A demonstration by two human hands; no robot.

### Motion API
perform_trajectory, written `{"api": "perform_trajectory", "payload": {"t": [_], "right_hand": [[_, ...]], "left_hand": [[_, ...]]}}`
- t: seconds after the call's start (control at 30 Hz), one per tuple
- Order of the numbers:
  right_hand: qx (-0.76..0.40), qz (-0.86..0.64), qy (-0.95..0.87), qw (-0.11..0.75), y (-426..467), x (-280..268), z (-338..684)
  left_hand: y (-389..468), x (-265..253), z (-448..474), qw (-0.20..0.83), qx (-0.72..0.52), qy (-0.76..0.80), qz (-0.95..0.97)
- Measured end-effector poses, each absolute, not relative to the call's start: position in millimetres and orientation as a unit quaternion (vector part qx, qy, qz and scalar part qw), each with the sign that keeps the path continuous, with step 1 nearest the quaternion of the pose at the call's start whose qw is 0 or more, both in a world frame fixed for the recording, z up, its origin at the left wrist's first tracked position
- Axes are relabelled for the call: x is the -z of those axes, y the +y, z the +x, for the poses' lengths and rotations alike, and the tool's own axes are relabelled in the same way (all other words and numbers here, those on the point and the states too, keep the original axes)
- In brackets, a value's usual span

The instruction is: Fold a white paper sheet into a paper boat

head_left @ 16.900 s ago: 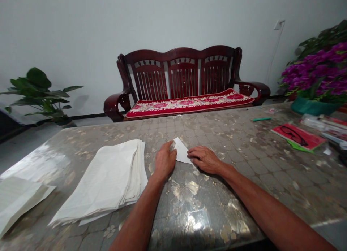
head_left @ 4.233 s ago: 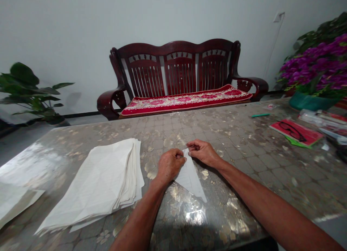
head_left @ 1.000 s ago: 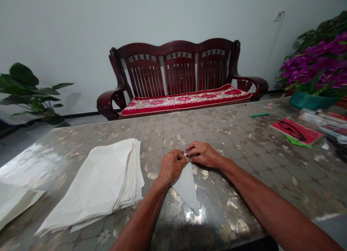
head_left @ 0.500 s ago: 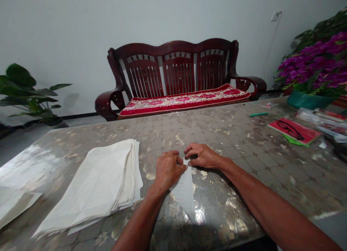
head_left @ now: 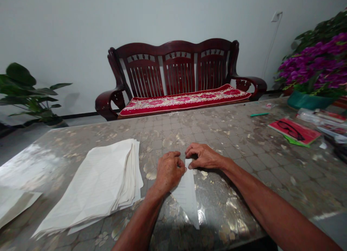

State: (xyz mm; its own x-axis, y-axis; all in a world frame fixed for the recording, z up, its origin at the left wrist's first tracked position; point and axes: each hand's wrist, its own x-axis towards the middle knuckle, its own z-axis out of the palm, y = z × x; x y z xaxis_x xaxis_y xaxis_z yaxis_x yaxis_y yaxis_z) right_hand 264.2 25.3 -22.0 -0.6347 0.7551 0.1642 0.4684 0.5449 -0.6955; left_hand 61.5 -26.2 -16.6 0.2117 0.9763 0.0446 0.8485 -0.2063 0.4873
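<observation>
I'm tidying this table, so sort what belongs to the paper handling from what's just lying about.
In use: folded paper, left hand, right hand; likely the paper stack too.
Lying about, apparently: thin green object, eyeglasses, red booklet, purple flowers.

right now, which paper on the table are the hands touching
The narrow folded sheet, tapering to a point; the thick stack and the paper at the picture's left edge lie untouched.

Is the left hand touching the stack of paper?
Apart. The head view shows a strip of patterned tabletop between the left hand and the stack of paper.
</observation>
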Motion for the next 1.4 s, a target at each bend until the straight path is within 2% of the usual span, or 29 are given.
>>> {"api": "perform_trajectory", "payload": {"t": [0.27, 0.57, 0.8, 1.17, 1.4], "right_hand": [[-0.336, -0.358, -0.822, 0.289, 23.5, 23.6, 262.9], [-0.353, -0.361, -0.791, 0.346, 28.2, 32.8, 263.1], [-0.362, -0.412, -0.766, 0.336, 27.5, 29.5, 262.4], [-0.352, -0.431, -0.751, 0.355, 29.5, 32.5, 262.8], [-0.434, -0.493, -0.651, 0.380, 31.0, 35.6, 261.1]], "left_hand": [[-18.3, 22.1, 58.4, 0.197, -0.241, 0.593, 0.742], [-22.7, 12.7, 60.8, 0.116, -0.247, 0.596, 0.756], [-22.6, 14.5, 60.1, 0.161, -0.181, 0.654, 0.716], [-20.1, 12.2, 64.7, 0.232, -0.204, 0.666, 0.679], [-14.9, 14.6, 65.5, 0.234, -0.192, 0.661, 0.687]]}}
